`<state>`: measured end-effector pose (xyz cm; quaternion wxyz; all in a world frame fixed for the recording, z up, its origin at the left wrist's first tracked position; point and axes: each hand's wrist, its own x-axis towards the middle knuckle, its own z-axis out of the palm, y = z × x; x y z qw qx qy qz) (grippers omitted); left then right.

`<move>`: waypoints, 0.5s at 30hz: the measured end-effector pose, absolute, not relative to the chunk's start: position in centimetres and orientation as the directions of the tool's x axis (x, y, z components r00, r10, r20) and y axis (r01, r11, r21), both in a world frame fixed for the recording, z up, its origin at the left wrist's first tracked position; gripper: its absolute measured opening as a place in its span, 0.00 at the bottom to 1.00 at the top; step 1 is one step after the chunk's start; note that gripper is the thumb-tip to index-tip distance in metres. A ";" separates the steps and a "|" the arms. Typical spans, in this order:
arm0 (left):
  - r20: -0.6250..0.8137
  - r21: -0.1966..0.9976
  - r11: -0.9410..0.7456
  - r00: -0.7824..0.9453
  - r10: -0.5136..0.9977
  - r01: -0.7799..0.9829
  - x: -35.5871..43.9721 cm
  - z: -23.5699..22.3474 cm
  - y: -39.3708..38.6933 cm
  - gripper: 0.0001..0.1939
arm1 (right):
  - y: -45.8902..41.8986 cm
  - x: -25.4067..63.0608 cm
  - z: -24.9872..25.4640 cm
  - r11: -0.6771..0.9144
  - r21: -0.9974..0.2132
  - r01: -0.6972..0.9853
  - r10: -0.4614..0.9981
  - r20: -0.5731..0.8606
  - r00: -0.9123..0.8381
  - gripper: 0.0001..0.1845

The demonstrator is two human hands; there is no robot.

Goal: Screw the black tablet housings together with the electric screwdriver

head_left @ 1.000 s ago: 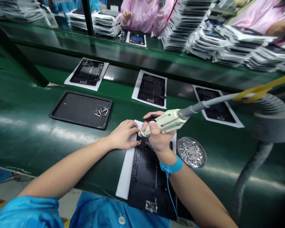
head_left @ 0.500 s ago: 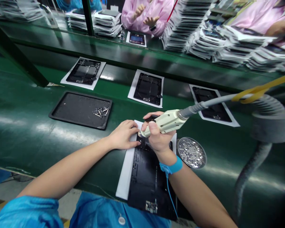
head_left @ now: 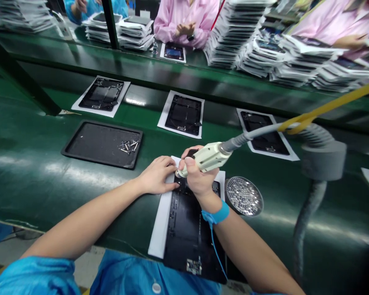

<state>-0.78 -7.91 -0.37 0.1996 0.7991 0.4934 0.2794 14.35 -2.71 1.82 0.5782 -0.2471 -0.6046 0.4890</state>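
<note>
My right hand (head_left: 199, 174) is wrapped round a pale green electric screwdriver (head_left: 211, 156) with a thick grey cable. The screwdriver's tip points at the upper left corner of a black tablet housing (head_left: 193, 229). White paper (head_left: 158, 233) lies under the housing. Beside the tip, my left hand (head_left: 160, 176) rests at the housing's upper left edge, thumb apart from the fingers and reaching onto the black surface. Whether a small part sits under its fingertips is hidden. A blue strap (head_left: 217, 214) with a cord circles my right wrist.
A round dish (head_left: 244, 196) of small shiny pieces stands right of the housing. To the left lies a black tray (head_left: 101, 143) with small metal parts (head_left: 129, 146). Several housings on paper, one a tablet housing (head_left: 184, 114), line the back. Across the bench are co-workers and paper stacks (head_left: 236, 32).
The view has shifted slightly, so most things sit a little further left. Both hands and the screwdriver keep their place on the housing. Across the bench, a co-worker's hands have come together.
</note>
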 end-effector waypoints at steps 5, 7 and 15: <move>0.259 0.540 -0.431 0.344 0.903 0.723 -0.7 -0.5 -7.4 0.22 | -2.2 16.4 3.4 0.410 -0.875 -0.256 0.874 0.458 -0.162 0.13; 0.259 0.478 -0.395 0.303 0.917 0.785 0.2 -0.2 -6.4 0.23 | -1.8 18.7 4.4 0.460 -0.855 -0.239 0.865 0.492 -0.096 0.13; -0.047 0.367 -0.407 0.454 0.890 0.836 3.9 1.8 -1.3 0.11 | 0.0 27.9 4.9 0.557 -0.830 0.014 0.814 0.550 0.186 0.10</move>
